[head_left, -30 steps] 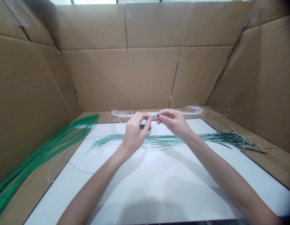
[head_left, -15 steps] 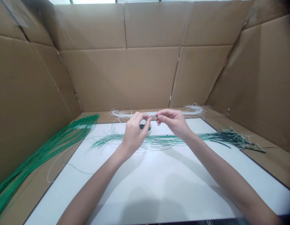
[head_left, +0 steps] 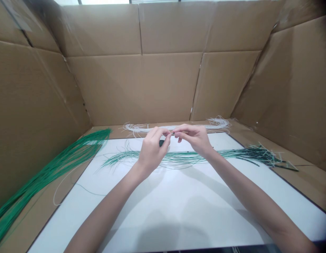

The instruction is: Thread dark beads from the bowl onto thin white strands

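Nearest the wearer, both forearms cross a white board (head_left: 157, 214) from 6 o'clock and converge toward 12 o'clock. The left hand (head_left: 151, 151) is curled, its thumb and forefinger closed together at the tips. The right hand (head_left: 195, 139) comes in toward 12 o'clock from the 1 o'clock side, thumb and forefinger likewise closed, with the remaining fingers curled and slightly apart. Both pinches appear to be on a fine strand (head_left: 172, 133), held above the board at 12 o'clock. Its end is too small to inspect from this view.

Just beneath the left fingers, partly hidden by them, are dark beads (head_left: 161, 143) in a small white bowl (head_left: 167, 148). Neither hand touches the bowl, as far as this view shows.

Beyond the hands, a band of green and white wires (head_left: 184, 158) lies across the board from 10 to 2 o'clock, with dark-covered lengths (head_left: 257, 154) toward 2 o'clock. A green bundle (head_left: 49, 177) lies off the board at 10 o'clock. Farthest out, white wire coils (head_left: 138, 128) sit at 12 o'clock against cardboard walls (head_left: 133, 88).

Handling assessment: the tip-to-tip pinch suits a strand this fine. Steady wrists and light, even tension would limit bending, and keeping the work directly over the bowl limits the risk of stray beads.
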{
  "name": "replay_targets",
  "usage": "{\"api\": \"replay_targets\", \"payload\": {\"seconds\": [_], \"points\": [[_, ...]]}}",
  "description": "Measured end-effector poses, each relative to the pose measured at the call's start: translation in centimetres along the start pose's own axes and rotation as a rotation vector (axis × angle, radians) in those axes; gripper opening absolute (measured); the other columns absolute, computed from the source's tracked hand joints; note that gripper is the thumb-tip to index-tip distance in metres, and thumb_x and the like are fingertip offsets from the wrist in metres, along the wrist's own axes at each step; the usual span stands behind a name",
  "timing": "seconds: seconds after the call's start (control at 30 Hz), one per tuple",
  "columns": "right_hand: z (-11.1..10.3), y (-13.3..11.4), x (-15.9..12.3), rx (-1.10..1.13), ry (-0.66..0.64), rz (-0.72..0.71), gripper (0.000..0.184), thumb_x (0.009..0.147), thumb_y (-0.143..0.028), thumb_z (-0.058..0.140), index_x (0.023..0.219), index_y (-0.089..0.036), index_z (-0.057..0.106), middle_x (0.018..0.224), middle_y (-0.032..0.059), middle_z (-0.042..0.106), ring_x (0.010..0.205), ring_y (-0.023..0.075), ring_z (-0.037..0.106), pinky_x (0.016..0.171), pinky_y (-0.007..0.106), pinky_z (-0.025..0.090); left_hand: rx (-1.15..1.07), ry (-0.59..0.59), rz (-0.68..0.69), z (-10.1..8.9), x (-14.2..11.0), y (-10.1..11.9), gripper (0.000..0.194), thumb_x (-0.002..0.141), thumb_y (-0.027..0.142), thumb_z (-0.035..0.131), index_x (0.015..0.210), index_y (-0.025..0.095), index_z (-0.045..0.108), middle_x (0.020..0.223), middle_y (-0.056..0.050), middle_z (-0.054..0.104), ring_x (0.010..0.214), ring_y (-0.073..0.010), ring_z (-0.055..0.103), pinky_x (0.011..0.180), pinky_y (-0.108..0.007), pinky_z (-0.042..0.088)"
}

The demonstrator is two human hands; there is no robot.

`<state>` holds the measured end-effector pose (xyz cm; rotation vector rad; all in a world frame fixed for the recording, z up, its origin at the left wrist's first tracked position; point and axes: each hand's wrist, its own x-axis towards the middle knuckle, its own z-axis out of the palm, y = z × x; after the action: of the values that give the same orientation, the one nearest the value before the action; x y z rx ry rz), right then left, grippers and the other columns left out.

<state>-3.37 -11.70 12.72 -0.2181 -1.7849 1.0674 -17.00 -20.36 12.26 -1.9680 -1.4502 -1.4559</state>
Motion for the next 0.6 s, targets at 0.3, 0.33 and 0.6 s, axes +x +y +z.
{"api": "replay_targets", "payload": {"seconds": [0.3,0.33,0.6], "points": [[0.05,0.12,-0.09,-0.016,0.018,0.017,0.007,0.069,-0.022,0.067,0.074,-0.020,0.071,0.070,0.0009,0.068,0.054,0.0088,0.058,0.047,0.022,0.050,0.006,-0.007,0.006,0.10,0.00,-0.09,0.007,0.083,0.016,0.050,0.081,0.017,0.056,0.078,-0.001,0.061,0.075,-0.0114,0.053,0.069,-0.021,0.041],[0.09,0.16,-0.11,-0.019,0.019,0.021,0.007,0.069,-0.022,0.067,0.074,-0.020,0.071,0.070,0.0009,0.068,0.054,0.0089,0.058,0.047,0.022,0.050,0.006,-0.007,0.008,0.13,-0.03,-0.12,0.007,0.083,0.016,0.050,0.081,0.017,0.056,0.079,-0.001,0.061,0.076,-0.0116,0.053,0.070,-0.021,0.041],[0.20,0.71,-0.13,-0.097,0.044,0.049,0.009,0.069,-0.026,0.067,0.071,-0.017,0.068,0.069,0.0022,0.068,0.056,0.0101,0.059,0.047,0.022,0.050,-0.025,-0.015,-0.034,0.19,0.05,-0.05,0.006,0.081,0.015,0.051,0.080,0.017,0.057,0.077,-0.001,0.061,0.071,-0.0108,0.053,0.065,-0.021,0.041]]}}
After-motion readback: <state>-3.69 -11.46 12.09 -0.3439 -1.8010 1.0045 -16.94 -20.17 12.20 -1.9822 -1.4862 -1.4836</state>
